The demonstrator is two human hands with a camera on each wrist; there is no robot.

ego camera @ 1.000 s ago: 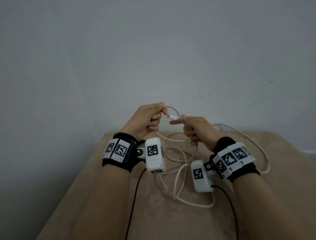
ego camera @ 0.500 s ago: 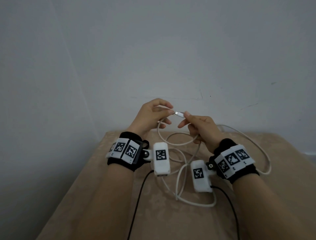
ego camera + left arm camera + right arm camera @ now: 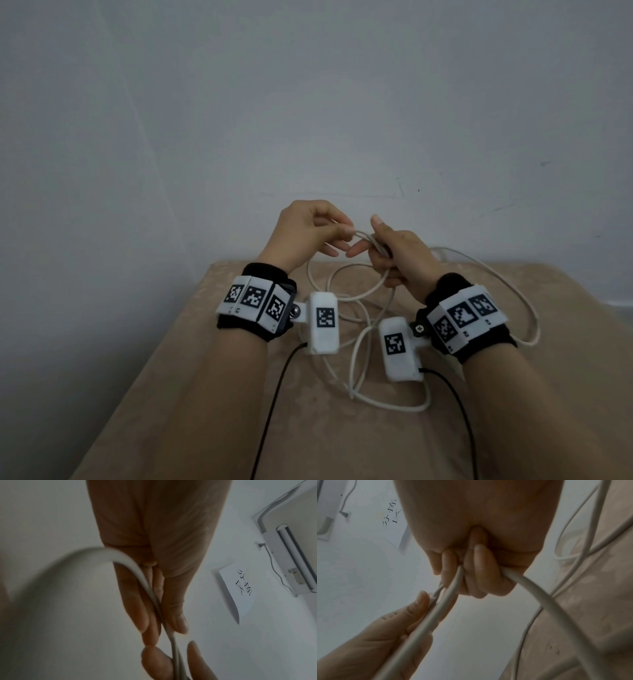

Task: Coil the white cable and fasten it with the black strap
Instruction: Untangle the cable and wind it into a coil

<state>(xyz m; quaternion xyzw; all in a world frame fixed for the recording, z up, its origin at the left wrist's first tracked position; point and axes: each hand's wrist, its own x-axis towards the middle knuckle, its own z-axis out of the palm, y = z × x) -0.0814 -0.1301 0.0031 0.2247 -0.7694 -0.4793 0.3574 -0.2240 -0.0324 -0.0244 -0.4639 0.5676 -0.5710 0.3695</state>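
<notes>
Black wristbands (image 3: 260,274) behind the fingers carry white tag-printed blocks (image 3: 252,297); 2 white camera modules (image 3: 323,322) trail black cords (image 3: 274,404).

The white cable (image 3: 356,346) sprawls in loose, uncoiled loops across the frame's centre, its upper strands lifted and bunched together.

cable (image 3: 356,342) partly behind wrist cameras (image 3: 399,346), plug unseen

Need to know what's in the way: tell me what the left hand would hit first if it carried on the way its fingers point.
Most likely the right hand. The left hand points at it, pinching the white cable that runs between them. Their fingertips look almost touching, though depth is hard to judge.
</notes>
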